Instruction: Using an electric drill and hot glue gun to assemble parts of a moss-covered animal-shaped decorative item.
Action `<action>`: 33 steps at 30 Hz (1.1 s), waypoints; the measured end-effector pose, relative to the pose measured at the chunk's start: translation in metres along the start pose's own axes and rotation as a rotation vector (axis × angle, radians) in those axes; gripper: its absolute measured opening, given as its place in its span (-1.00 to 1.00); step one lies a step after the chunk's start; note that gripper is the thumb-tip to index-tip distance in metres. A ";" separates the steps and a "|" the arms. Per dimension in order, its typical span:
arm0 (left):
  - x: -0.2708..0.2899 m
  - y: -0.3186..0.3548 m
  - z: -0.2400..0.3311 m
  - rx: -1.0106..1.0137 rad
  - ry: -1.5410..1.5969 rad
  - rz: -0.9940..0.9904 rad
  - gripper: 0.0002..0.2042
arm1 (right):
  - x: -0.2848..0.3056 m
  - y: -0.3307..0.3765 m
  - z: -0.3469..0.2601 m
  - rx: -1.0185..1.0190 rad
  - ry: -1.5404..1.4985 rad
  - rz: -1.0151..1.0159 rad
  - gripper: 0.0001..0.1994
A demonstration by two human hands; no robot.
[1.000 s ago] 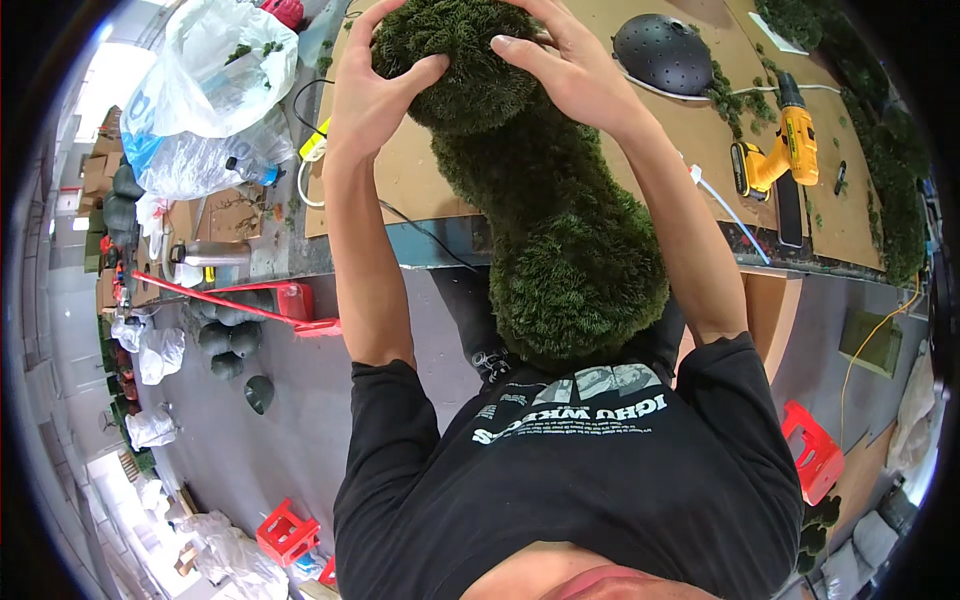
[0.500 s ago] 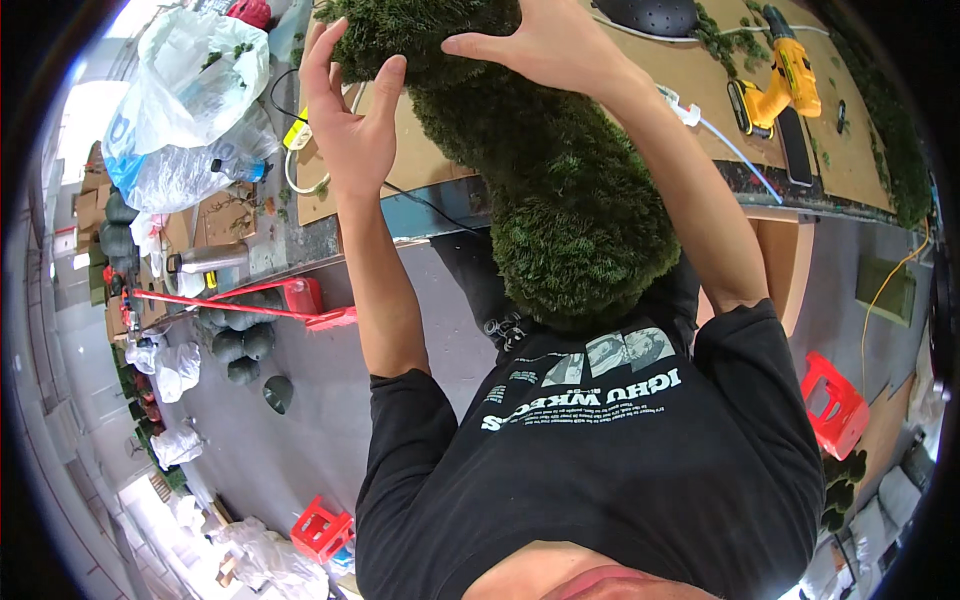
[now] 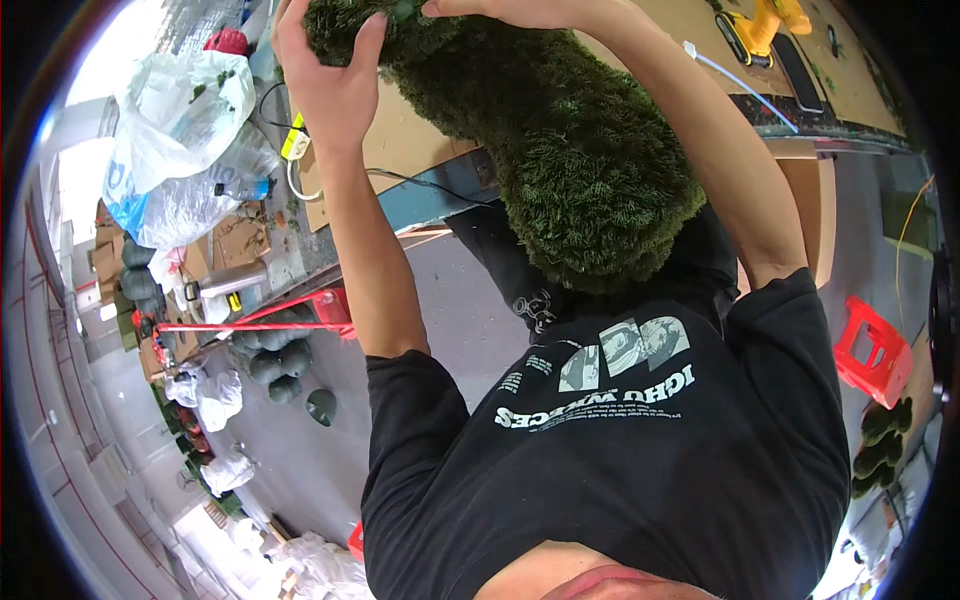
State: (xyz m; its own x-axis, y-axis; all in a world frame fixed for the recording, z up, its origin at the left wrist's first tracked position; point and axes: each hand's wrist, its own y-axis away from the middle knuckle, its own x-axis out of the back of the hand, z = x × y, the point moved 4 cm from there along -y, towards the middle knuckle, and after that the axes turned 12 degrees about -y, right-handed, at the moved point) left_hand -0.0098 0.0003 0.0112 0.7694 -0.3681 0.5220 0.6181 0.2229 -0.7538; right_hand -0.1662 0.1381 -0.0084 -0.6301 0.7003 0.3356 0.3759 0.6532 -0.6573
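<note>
A long, thick form covered in dark green artificial foliage (image 3: 600, 180) runs from the top edge down to my lap, its rounded lower end near my shirt. My left hand (image 3: 335, 85) cups the left side of its upper end, thumb over the front and fingers round the outer side. From the right, my right hand (image 3: 520, 10) lies on the same upper part, its thumb tip pressed among the sprigs close to my left thumb. The top edge cuts off most of the right hand's fingers.
The worktable carries cardboard (image 3: 410, 130), a yellow cordless drill (image 3: 760, 25), a dark phone (image 3: 797, 75) and a yellow-and-white power strip (image 3: 296, 140). Plastic bags (image 3: 185, 115) and a metal flask (image 3: 228, 280) stand left. A red stool (image 3: 872, 350) is on the floor at right.
The view has shifted, so the table's far side has moved up out of sight. Both hands have stayed at the foliage form's upper end, my thumbs now closer together.
</note>
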 end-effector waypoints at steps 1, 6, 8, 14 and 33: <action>0.000 0.003 -0.003 -0.009 0.002 -0.008 -0.42 | -0.002 0.000 -0.001 0.028 0.007 0.000 -0.08; 0.005 0.006 0.014 -0.149 -0.519 0.011 -0.54 | 0.001 0.001 0.002 -0.004 0.017 0.012 -0.08; 0.003 0.007 0.012 -0.199 -0.512 0.019 -0.58 | 0.000 0.001 0.002 -0.016 -0.006 0.012 -0.08; -0.010 0.010 -0.003 -0.367 -0.339 0.120 -0.86 | 0.003 0.001 0.009 -0.013 0.026 -0.005 -0.08; -0.016 0.017 -0.017 -0.439 -0.414 0.132 -0.86 | 0.000 0.001 -0.001 -0.062 0.081 -0.049 -0.03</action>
State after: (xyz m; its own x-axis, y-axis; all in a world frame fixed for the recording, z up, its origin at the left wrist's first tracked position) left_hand -0.0137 -0.0056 -0.0170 0.8882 0.0381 0.4579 0.4567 -0.1821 -0.8708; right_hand -0.1653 0.1394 -0.0081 -0.5925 0.6863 0.4219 0.3885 0.7022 -0.5967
